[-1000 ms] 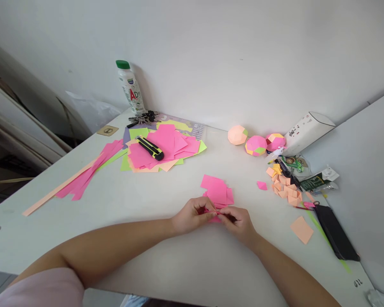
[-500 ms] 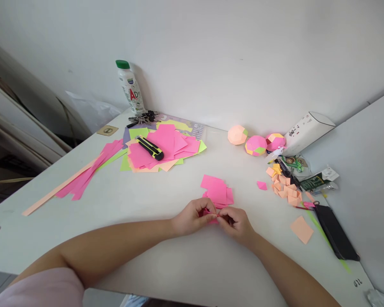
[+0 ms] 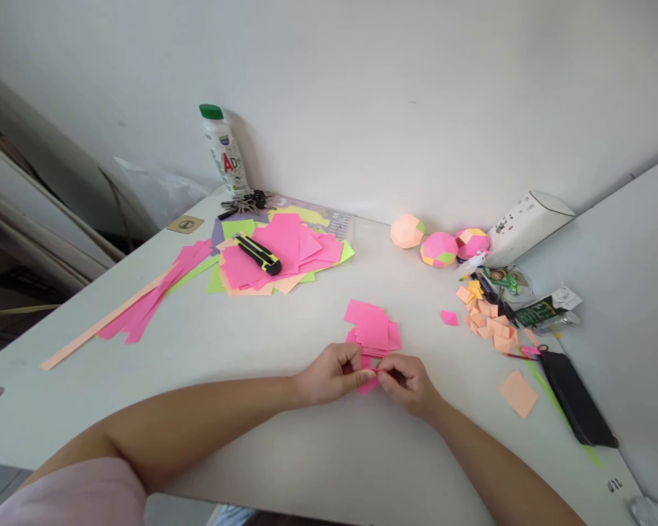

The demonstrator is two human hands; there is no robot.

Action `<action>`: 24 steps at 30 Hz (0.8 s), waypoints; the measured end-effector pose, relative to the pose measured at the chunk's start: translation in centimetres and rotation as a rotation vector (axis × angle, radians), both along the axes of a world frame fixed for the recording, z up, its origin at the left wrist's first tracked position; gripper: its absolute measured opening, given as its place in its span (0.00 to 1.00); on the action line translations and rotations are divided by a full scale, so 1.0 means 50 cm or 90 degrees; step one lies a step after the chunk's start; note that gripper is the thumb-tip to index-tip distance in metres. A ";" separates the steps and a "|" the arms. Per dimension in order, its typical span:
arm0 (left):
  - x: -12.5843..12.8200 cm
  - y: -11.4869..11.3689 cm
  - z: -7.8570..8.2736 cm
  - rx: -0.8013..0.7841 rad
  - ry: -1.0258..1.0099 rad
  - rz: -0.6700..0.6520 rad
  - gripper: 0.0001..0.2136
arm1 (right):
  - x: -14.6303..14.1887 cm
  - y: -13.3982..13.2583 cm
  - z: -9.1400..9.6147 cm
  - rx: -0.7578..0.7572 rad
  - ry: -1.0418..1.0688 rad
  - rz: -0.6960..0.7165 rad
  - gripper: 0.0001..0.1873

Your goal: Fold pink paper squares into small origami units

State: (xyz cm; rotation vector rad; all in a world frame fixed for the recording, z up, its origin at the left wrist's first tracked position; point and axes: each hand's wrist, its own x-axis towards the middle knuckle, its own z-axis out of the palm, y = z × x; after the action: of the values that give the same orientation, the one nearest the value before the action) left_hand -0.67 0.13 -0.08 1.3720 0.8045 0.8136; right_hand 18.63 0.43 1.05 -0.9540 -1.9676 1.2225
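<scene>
My left hand (image 3: 332,374) and my right hand (image 3: 409,381) meet over the near middle of the table, both closed. Between their fingertips they pinch a small pink paper piece (image 3: 369,385), partly covered by the fingers. Just beyond the hands lies a loose stack of pink paper pieces (image 3: 371,326). Farther right sits a single folded pink paper unit (image 3: 449,318), apart from a heap of folded peach paper units (image 3: 490,326). A flat peach paper square (image 3: 518,394) lies to the right of my right hand.
A utility knife (image 3: 257,253) rests on a pile of coloured paper (image 3: 285,241). Paper strips (image 3: 159,292) lie at left. Keys (image 3: 246,203) and a bottle (image 3: 224,153) stand by the wall. Paper balls (image 3: 439,249), a white box (image 3: 529,228) and a black pouch (image 3: 575,398) are right.
The fingers of my left hand have shifted slightly, and more of the pink paper piece shows below the fingertips. Both hands stay in nearly the same spot.
</scene>
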 end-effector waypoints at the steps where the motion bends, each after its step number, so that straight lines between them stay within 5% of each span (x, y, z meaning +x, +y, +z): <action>1: -0.001 0.000 0.003 0.016 0.018 -0.004 0.19 | 0.001 0.001 0.001 -0.017 0.003 -0.001 0.09; 6: -0.002 0.001 0.013 0.134 0.089 0.002 0.17 | 0.005 0.004 -0.007 -0.058 0.001 0.013 0.10; 17: -0.002 0.008 0.009 -0.070 -0.039 0.046 0.15 | 0.008 0.005 -0.014 -0.129 0.058 -0.013 0.10; 24: -0.006 0.008 0.013 -0.024 -0.029 0.002 0.14 | 0.015 0.010 -0.020 -0.166 0.034 -0.067 0.12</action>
State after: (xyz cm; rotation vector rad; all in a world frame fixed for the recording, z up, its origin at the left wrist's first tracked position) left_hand -0.97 0.52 0.57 1.3145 0.7829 0.8254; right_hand 19.38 0.90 0.08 -1.1249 -1.7219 1.4520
